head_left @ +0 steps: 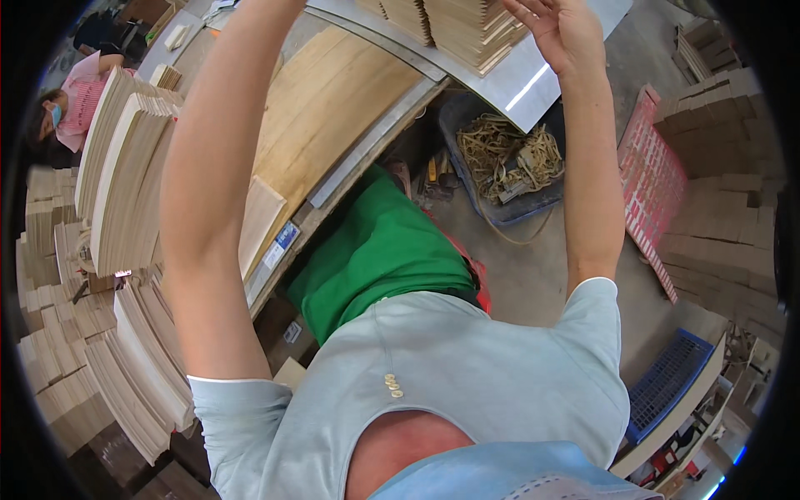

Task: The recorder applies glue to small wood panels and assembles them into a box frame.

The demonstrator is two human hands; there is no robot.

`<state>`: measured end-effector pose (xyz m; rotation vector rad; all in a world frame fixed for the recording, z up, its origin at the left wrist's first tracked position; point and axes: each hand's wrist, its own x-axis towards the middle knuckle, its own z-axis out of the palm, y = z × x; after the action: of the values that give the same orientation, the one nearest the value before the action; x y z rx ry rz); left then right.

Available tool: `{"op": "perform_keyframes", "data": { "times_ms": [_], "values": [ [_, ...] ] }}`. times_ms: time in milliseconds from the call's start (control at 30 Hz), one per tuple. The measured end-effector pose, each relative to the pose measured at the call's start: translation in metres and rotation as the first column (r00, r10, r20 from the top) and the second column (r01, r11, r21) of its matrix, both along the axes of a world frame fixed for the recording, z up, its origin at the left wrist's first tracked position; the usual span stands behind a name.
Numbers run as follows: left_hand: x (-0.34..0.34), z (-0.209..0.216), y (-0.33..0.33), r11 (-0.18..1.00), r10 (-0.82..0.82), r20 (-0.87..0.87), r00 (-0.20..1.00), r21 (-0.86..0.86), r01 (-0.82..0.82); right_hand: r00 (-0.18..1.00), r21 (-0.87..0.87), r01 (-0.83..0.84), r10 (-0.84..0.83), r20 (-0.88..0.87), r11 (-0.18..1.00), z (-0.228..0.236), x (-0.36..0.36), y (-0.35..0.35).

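Observation:
My right hand is at the top edge, beside the right side of a stack of thin wooden boards. Its visible fingers are stretched out and apart; part of the hand is cut off by the frame, and whether the fingertips touch the boards I cannot tell. The stack stands on a smooth grey tabletop, with its top end out of view. My left forearm reaches up past the upper edge, so that hand is out of sight. Under the left arm lies a wide wooden worktop with a small light board on it.
Below the table's corner stands a dark blue bin of wood strips. Tall board stacks line the left, near a person in pink. To the right are a red slatted panel, stacked brown pieces and a blue crate.

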<state>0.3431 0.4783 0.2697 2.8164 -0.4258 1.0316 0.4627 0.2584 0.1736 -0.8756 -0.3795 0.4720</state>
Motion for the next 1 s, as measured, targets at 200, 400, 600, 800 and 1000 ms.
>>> {"op": "perform_keyframes", "data": {
  "times_ms": [200,400,600,800,1000],
  "values": [
    [0.003,-0.021,-0.014,0.995,0.075,0.103,0.992,-0.066,-0.068,0.994,-0.077,0.092,-0.087,0.061,0.993,0.003,0.004,0.003],
    [0.007,-0.043,-0.03,0.069,0.201,-0.169,0.965,-0.98,-0.186,0.992,-0.225,0.103,-0.083,0.098,0.969,0.022,0.015,0.007],
    [0.026,-0.043,-0.045,-0.251,-0.152,0.009,0.988,-0.968,-0.029,0.99,-0.371,0.125,-0.094,0.102,0.92,0.032,0.017,0.017],
    [0.039,-0.048,-0.048,-0.222,-0.145,-0.04,0.989,-0.972,-0.072,0.992,-0.356,0.106,-0.075,0.101,0.928,0.031,0.019,0.023],
    [0.031,-0.043,-0.052,-0.301,-0.223,0.013,0.975,-0.952,-0.056,0.993,-0.33,0.121,-0.111,0.049,0.936,0.034,0.014,0.026]
  ]
}}
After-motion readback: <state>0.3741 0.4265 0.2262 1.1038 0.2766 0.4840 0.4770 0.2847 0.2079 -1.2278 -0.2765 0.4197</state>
